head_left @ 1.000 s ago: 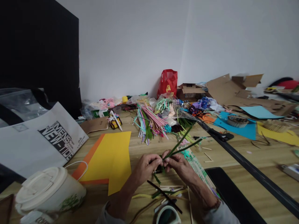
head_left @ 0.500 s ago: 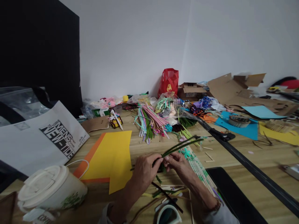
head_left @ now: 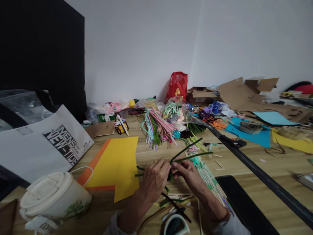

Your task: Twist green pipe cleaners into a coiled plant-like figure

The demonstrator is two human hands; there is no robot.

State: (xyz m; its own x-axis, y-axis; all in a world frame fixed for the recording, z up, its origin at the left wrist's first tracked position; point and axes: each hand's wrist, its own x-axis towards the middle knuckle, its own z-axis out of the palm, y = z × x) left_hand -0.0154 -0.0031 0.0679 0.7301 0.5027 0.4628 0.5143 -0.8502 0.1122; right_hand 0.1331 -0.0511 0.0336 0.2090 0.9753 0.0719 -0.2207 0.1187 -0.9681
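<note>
Several dark green pipe cleaners [head_left: 187, 149] pass between my two hands above the wooden table. My left hand [head_left: 156, 174] is closed round them, and two of their ends poke out past its left side. The fingertips of my right hand [head_left: 184, 171] pinch the same stems close to my left fingers. To the right, two stems fan apart in a V. A small green clump hangs below the fingertips, partly hidden by them. Under my hands lie loose strips, a dark brown pipe cleaner [head_left: 174, 205] and a roll of tape [head_left: 176, 225].
A lidded white cup [head_left: 56, 195] and a white paper bag [head_left: 44, 147] stand at left. Yellow sheets [head_left: 123, 163] lie beside my left hand. At right are patterned sticks [head_left: 207, 176], a black phone [head_left: 244, 205] and a black rail [head_left: 264, 176]. Colourful pipe cleaners [head_left: 158, 127] lie behind.
The green stems on the right have spread from a close bundle into a V. My left hand has rolled over slightly, and stem ends now show more clearly on its left.
</note>
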